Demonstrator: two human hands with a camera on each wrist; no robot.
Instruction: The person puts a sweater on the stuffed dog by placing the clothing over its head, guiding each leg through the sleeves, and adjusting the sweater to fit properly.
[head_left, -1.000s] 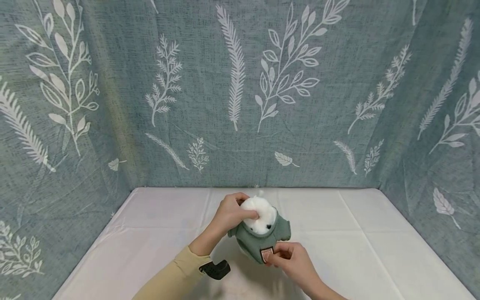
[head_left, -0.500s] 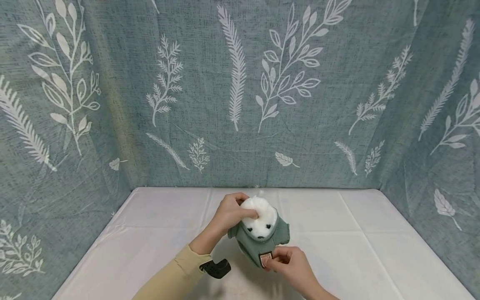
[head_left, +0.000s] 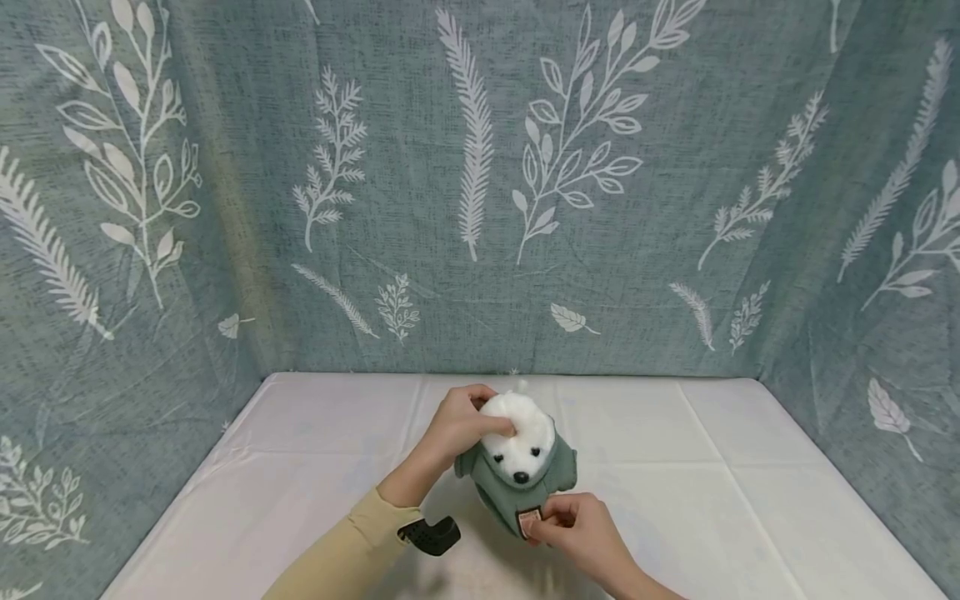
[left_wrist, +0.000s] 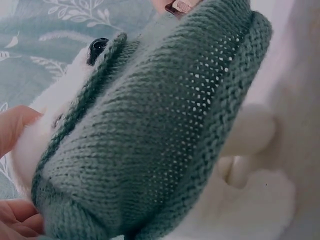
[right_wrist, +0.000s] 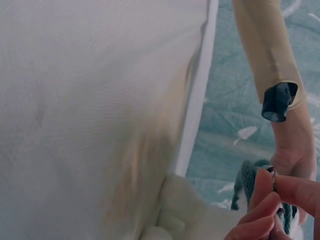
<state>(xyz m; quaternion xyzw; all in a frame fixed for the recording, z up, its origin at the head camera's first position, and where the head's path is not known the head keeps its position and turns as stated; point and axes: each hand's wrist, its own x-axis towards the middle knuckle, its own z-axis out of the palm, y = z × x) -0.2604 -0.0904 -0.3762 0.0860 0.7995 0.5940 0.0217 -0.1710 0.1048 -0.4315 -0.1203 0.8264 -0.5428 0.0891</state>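
On the plush toy (head_left: 516, 442) I can make out a pinkish patch (head_left: 529, 522) with a dark border, sewn near its sweater hem; its marks are too small for me to read. The left hand (head_left: 459, 423) comes in from the near left of the toy, thumb pressed into its forehead and fingers curled behind its head. The right hand (head_left: 585, 532), at the toy's near right, pinches the patch between thumb and bent fingers. I see the toy tilted between both hands over the white-covered desk (head_left: 690, 508): fluffy white head, black eyes and nose, green knitted sweater (head_left: 501, 492), pale legs showing below the hem. Near left of it are a black wrist piece (head_left: 432, 536) and a tan sleeve (head_left: 341, 546).
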